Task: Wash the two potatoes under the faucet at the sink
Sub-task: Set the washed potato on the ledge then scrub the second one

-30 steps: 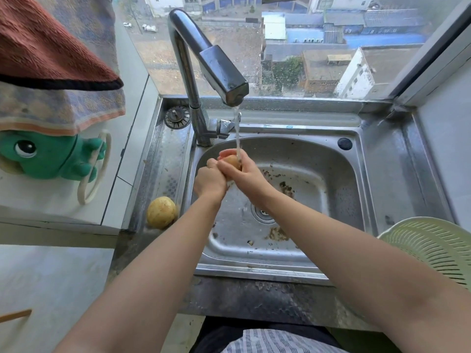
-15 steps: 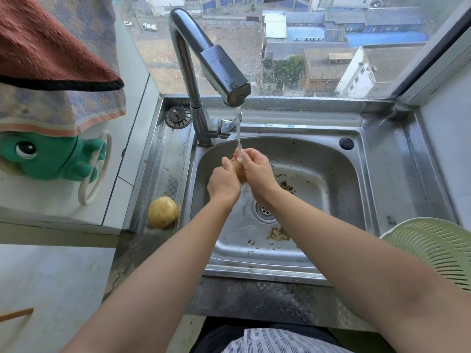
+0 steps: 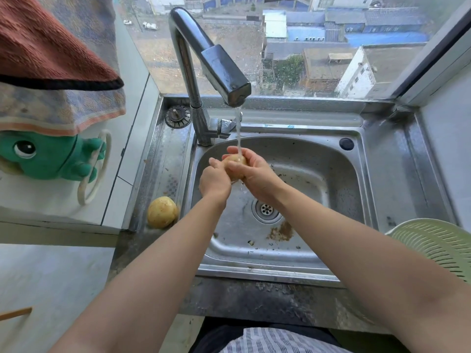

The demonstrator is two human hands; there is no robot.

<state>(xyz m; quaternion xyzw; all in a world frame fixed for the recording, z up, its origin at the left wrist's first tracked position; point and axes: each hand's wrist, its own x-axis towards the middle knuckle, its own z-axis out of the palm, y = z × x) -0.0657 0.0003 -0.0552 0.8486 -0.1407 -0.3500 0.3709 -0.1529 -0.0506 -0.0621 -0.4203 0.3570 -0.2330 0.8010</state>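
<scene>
Water runs from the steel faucet (image 3: 219, 70) onto a yellow potato (image 3: 235, 160) held over the steel sink (image 3: 316, 174). My right hand (image 3: 254, 171) wraps the potato from the right and behind. My left hand (image 3: 215, 180) presses against its left side. Most of that potato is hidden by fingers. A second potato (image 3: 162, 212) lies on the sink's left drainboard, apart from both hands.
Dirt specks lie around the drain (image 3: 266, 208). A pale green colander (image 3: 438, 253) sits at the right edge. A spare drain strainer (image 3: 177, 116) rests left of the faucet base. Towels (image 3: 51, 72) and a green frog-shaped hook (image 3: 48, 156) hang at the left.
The potato shows more on top between my fingers under the stream. Both hands have shifted slightly around it while rubbing. The potato on the drainboard has not moved.
</scene>
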